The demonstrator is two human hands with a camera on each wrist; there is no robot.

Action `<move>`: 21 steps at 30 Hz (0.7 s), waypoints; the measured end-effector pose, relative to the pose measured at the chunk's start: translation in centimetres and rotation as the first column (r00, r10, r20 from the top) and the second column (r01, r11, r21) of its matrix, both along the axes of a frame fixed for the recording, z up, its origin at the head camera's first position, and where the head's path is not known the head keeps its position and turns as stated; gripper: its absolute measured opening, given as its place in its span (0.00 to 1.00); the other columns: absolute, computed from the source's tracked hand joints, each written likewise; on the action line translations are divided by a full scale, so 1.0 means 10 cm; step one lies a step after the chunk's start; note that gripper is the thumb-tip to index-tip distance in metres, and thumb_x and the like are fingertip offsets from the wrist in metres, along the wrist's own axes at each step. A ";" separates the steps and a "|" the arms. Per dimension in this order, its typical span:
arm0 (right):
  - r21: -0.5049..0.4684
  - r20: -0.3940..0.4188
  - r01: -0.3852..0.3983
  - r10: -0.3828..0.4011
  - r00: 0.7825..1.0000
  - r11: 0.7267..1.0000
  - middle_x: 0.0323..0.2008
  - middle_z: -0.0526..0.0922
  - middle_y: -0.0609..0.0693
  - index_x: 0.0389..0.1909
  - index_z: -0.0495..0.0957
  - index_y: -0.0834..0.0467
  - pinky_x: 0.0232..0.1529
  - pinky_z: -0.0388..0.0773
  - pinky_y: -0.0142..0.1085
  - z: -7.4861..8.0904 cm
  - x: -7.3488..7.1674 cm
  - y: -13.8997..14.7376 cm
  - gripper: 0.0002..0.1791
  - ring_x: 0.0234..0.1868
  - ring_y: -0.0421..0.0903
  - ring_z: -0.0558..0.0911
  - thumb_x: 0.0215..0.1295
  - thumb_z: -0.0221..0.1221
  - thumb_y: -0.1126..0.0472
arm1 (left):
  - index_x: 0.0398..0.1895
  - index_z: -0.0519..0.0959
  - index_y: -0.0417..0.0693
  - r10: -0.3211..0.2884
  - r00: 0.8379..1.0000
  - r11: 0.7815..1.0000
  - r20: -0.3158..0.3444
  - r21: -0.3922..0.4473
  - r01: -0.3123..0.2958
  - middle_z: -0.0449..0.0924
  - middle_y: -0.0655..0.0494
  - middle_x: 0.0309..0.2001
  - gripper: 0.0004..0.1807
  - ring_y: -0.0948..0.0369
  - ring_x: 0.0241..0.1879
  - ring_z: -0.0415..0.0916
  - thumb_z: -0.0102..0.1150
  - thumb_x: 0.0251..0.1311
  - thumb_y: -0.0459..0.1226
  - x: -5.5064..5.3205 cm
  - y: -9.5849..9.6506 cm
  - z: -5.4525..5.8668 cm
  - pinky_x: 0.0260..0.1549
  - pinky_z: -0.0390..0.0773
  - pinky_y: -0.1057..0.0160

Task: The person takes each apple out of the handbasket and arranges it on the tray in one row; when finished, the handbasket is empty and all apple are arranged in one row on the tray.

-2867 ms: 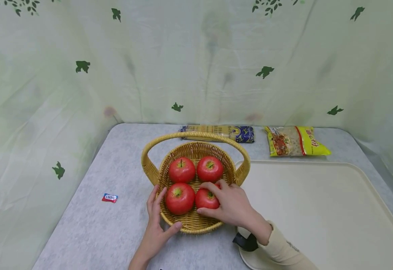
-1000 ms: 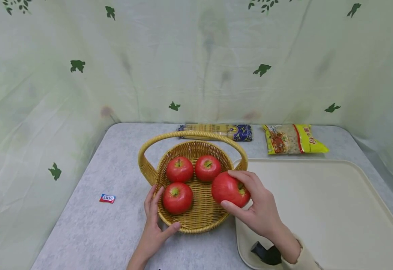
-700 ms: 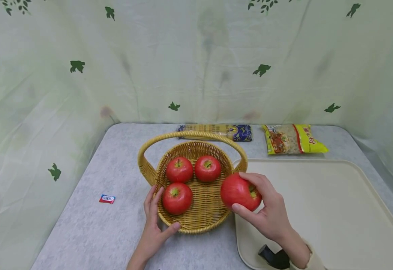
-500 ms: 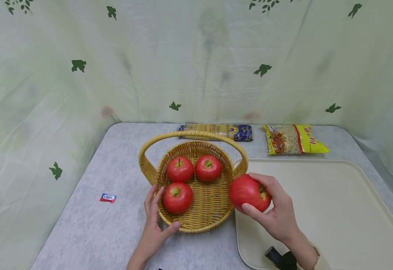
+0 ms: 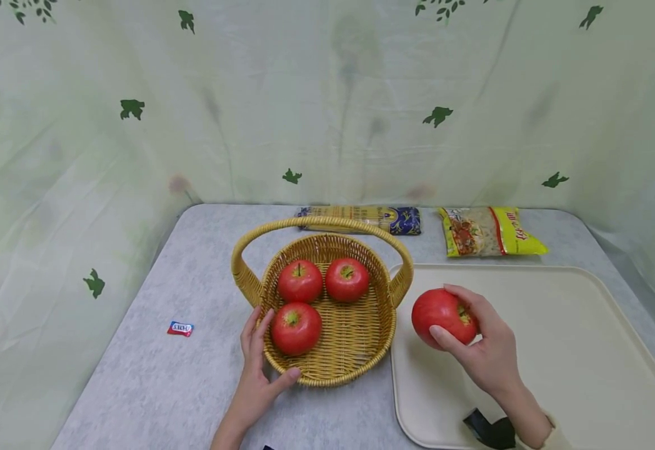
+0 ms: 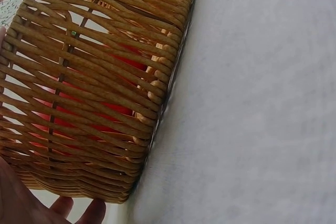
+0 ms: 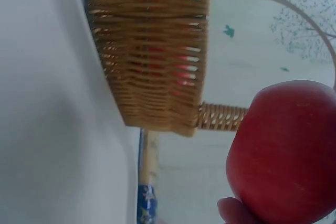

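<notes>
In the head view my right hand (image 5: 487,344) holds a red apple (image 5: 440,317), thumb in front and fingers behind, above the left part of the cream tray (image 5: 552,337). That apple (image 7: 286,150) looms large in the right wrist view. My left hand (image 5: 257,375) rests against the wicker basket (image 5: 355,337) at its near left, extended fingers at the left rim and thumb along the front rim. Three red apples sit inside: one at back left (image 5: 300,281), one at back right (image 5: 347,279), one at front left (image 5: 296,328). The woven side (image 6: 94,87) fills much of the left wrist view.
At the back of the grey table (image 5: 136,381) lie a pack of dry noodles (image 5: 361,217) and a yellow food bag (image 5: 490,232). A small red and blue packet (image 5: 180,329) lies left of the basket. The basket's tall handle (image 5: 322,222) arches over it.
My right hand has lifted the front right apple out of the basket and carried it rightward over the rim to above the tray. The left hand and basket have stayed in place.
</notes>
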State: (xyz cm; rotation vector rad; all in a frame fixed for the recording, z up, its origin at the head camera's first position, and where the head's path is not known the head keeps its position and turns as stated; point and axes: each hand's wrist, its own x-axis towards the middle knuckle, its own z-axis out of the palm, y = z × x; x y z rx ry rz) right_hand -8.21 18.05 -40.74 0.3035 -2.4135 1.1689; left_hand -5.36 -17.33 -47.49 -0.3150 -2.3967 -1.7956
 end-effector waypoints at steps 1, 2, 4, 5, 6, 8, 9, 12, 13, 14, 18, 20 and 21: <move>0.004 0.014 0.014 -0.014 1.000 1.000 0.54 0.76 0.46 0.60 0.73 0.50 0.37 0.74 0.26 -0.01 0.00 0.01 0.38 0.50 0.42 0.72 0.43 0.73 0.64 | 0.75 0.48 0.53 -0.001 1.000 1.000 0.001 0.002 0.001 0.28 0.61 0.73 0.54 0.51 0.70 0.30 0.70 0.47 0.30 0.00 0.00 0.00 0.56 0.42 0.31; 0.014 0.027 0.026 -0.027 0.999 1.000 0.54 0.76 0.46 0.60 0.73 0.49 0.37 0.75 0.28 -0.02 -0.01 0.02 0.38 0.50 0.43 0.72 0.43 0.73 0.63 | 0.75 0.48 0.53 -0.001 1.000 1.000 0.002 0.004 0.001 0.28 0.61 0.73 0.54 0.51 0.70 0.30 0.70 0.47 0.29 0.00 0.00 -0.01 0.56 0.42 0.31; 0.037 0.052 0.047 -0.049 0.997 0.998 0.54 0.75 0.46 0.60 0.72 0.49 0.36 0.76 0.32 -0.05 -0.02 0.04 0.37 0.51 0.45 0.72 0.44 0.73 0.61 | 0.75 0.48 0.53 -0.002 1.000 1.000 0.006 0.006 0.002 0.28 0.61 0.73 0.54 0.52 0.70 0.30 0.70 0.47 0.30 0.00 0.00 -0.01 0.56 0.42 0.31; 0.049 0.064 0.055 -0.058 0.996 0.997 0.54 0.75 0.47 0.60 0.72 0.49 0.36 0.77 0.35 -0.06 -0.03 0.05 0.37 0.51 0.46 0.72 0.45 0.73 0.60 | 0.75 0.48 0.53 -0.004 1.000 1.000 0.005 0.006 0.004 0.28 0.60 0.73 0.54 0.51 0.70 0.29 0.69 0.47 0.29 0.00 0.00 -0.01 0.56 0.42 0.30; 0.062 0.078 0.060 -0.065 0.995 0.996 0.54 0.75 0.48 0.60 0.72 0.50 0.36 0.77 0.38 -0.08 -0.03 0.06 0.37 0.51 0.47 0.72 0.45 0.73 0.59 | 0.75 0.48 0.53 -0.001 1.000 1.000 0.009 0.005 0.001 0.28 0.61 0.73 0.54 0.52 0.70 0.29 0.69 0.47 0.30 0.00 0.00 -0.01 0.56 0.42 0.31; 0.086 0.105 0.069 -0.078 0.991 0.994 0.54 0.75 0.49 0.60 0.72 0.50 0.36 0.78 0.44 -0.10 -0.04 0.07 0.36 0.51 0.50 0.72 0.47 0.73 0.56 | 0.75 0.48 0.54 0.001 1.000 1.000 0.012 0.003 -0.001 0.28 0.61 0.73 0.54 0.52 0.70 0.29 0.69 0.48 0.30 0.00 0.00 0.00 0.57 0.42 0.32; 0.095 0.123 0.070 -0.082 0.989 0.993 0.54 0.75 0.50 0.60 0.72 0.50 0.36 0.78 0.47 -0.11 -0.04 0.07 0.36 0.51 0.51 0.72 0.47 0.73 0.55 | 0.75 0.47 0.54 0.002 1.000 1.000 0.013 0.000 -0.002 0.28 0.61 0.73 0.54 0.52 0.70 0.29 0.69 0.48 0.30 0.00 0.00 0.00 0.57 0.42 0.32; 0.122 0.182 0.073 -0.095 0.979 0.990 0.54 0.74 0.53 0.60 0.72 0.49 0.36 0.78 0.53 -0.15 -0.04 0.09 0.35 0.51 0.54 0.71 0.49 0.72 0.51 | 0.75 0.47 0.55 0.006 1.000 1.000 0.020 -0.006 -0.005 0.28 0.62 0.73 0.53 0.52 0.70 0.29 0.69 0.48 0.31 0.00 0.00 -0.01 0.57 0.42 0.32; 0.128 0.201 0.074 -0.099 0.975 0.989 0.53 0.74 0.53 0.60 0.71 0.49 0.36 0.78 0.54 -0.16 -0.04 0.10 0.35 0.51 0.54 0.71 0.49 0.71 0.49 | 0.75 0.47 0.55 0.006 1.000 1.000 0.017 -0.005 -0.006 0.29 0.62 0.73 0.54 0.52 0.70 0.29 0.69 0.48 0.31 0.00 0.00 -0.01 0.57 0.42 0.32; 0.135 0.217 0.074 -0.102 0.971 0.988 0.53 0.74 0.54 0.60 0.71 0.49 0.36 0.78 0.54 -0.17 -0.04 0.11 0.35 0.51 0.55 0.71 0.50 0.71 0.48 | 0.75 0.47 0.55 0.006 1.000 1.000 0.018 -0.005 -0.006 0.29 0.62 0.73 0.54 0.52 0.70 0.29 0.69 0.48 0.31 0.00 0.00 -0.01 0.57 0.42 0.31; 0.171 0.255 0.072 -0.115 0.960 0.983 0.52 0.74 0.54 0.60 0.71 0.47 0.36 0.77 0.54 -0.23 -0.06 0.14 0.35 0.50 0.55 0.72 0.50 0.69 0.43 | 0.75 0.47 0.55 0.003 1.000 1.000 0.016 -0.001 -0.003 0.28 0.61 0.73 0.54 0.51 0.70 0.29 0.69 0.48 0.30 0.00 0.00 0.00 0.56 0.42 0.30; 0.189 0.265 0.068 -0.118 0.957 0.980 0.51 0.74 0.54 0.59 0.71 0.47 0.36 0.77 0.54 -0.26 -0.07 0.15 0.35 0.49 0.55 0.72 0.50 0.69 0.42 | 0.75 0.47 0.55 0.000 1.000 1.000 0.022 -0.001 0.000 0.28 0.61 0.73 0.53 0.51 0.70 0.29 0.69 0.48 0.30 0.00 0.00 0.00 0.56 0.42 0.30; 0.198 0.273 0.066 -0.119 0.955 0.978 0.52 0.74 0.54 0.59 0.71 0.47 0.36 0.77 0.54 -0.28 -0.07 0.15 0.36 0.49 0.55 0.72 0.50 0.69 0.41 | 0.75 0.47 0.55 0.001 1.000 1.000 0.023 -0.001 -0.001 0.28 0.61 0.73 0.53 0.51 0.70 0.29 0.69 0.48 0.30 0.01 0.00 0.01 0.56 0.42 0.30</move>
